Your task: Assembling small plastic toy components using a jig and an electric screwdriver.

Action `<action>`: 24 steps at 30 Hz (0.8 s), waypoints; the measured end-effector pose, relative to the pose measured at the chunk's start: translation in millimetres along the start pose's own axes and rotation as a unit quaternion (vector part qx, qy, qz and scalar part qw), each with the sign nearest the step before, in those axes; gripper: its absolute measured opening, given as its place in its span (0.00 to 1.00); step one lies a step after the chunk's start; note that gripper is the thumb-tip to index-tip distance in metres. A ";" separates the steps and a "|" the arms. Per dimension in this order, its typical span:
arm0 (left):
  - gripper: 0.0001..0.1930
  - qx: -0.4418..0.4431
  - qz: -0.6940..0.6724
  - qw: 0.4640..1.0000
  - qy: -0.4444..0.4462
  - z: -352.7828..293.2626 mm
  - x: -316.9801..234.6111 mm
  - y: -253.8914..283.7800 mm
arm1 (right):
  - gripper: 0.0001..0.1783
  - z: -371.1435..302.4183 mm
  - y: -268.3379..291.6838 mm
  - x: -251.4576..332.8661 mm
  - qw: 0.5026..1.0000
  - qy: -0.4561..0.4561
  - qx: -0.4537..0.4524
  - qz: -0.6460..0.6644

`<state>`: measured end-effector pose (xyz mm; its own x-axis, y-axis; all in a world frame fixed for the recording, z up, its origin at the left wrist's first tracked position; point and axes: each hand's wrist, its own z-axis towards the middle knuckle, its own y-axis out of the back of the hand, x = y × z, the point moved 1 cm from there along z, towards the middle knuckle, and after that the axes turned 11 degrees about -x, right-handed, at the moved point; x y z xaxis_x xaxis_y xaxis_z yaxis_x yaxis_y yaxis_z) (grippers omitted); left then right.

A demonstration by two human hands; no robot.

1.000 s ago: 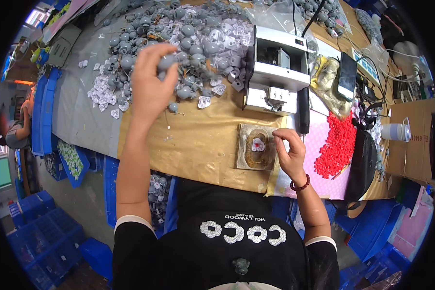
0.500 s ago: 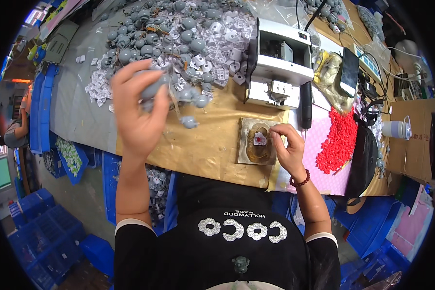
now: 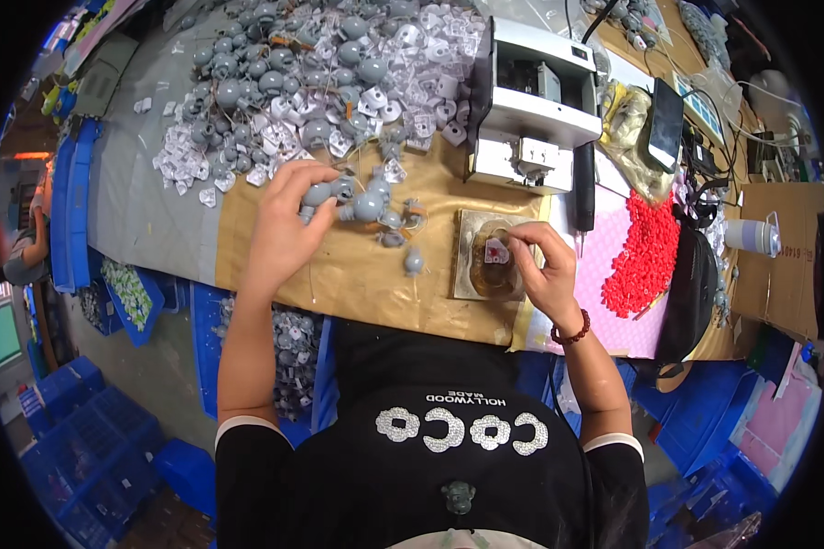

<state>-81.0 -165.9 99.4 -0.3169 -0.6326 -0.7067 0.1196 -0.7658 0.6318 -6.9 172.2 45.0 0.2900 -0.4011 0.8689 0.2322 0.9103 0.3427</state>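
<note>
My left hand is closed around a grey ball-shaped part at the near edge of the parts heap. More grey parts on thin strands lie just right of its fingertips, and a single grey ball rests nearer to me on the brown paper. On the right, a square metal block with an oval hollow carries a small white piece with a red mark. My right hand pinches at the right edge of that piece; whatever is between finger and thumb is too small to make out.
A heap of grey balls and clear-white pieces covers the far table. Behind the block stands a white machine, with a black-handled screwdriver alongside. Red small parts lie on pink sheeting. Blue bins stand below.
My left hand has come down at the heap's near edge, bringing grey parts nearer to me on the brown paper. My right hand stays at the block. The view has shifted slightly.
</note>
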 end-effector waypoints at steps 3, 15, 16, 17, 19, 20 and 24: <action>0.16 -0.011 0.000 1.000 0.022 -15.2 8.7 -2.7 | 0.06 13.1 -13.8 6.1 0.998 0.025 0.049 -0.007; 0.17 -0.009 -0.039 0.997 0.066 -64.5 29.2 -17.4 | 0.13 45.0 -103.7 1.5 0.952 0.134 0.181 -0.206; 0.16 -0.012 -0.033 0.997 0.072 -65.6 31.3 -16.3 | 0.13 47.6 -107.3 3.2 0.956 0.142 0.174 -0.190; 0.16 -0.015 -0.028 0.996 0.078 -65.8 33.3 -15.5 | 0.13 50.2 -109.9 6.3 0.959 0.150 0.168 -0.175; 0.16 -0.038 0.005 0.996 0.085 -66.6 38.2 -13.6 | 0.13 68.1 -102.9 28.6 0.984 0.144 0.060 -0.091; 0.16 -0.058 0.031 0.994 0.084 -65.4 41.6 -12.0 | 0.13 74.0 -98.4 40.6 0.994 0.092 0.018 -0.049; 0.16 -0.146 0.105 0.983 0.046 -56.4 64.5 -6.9 | 0.15 103.0 -63.1 81.0 0.985 0.163 -0.059 -0.009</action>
<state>-49.2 -208.0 31.5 -0.1721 -0.7777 -0.6047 0.4417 -0.6096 0.6583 -93.7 92.8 130.6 0.5632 -0.4468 0.6951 0.3416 0.8919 0.2964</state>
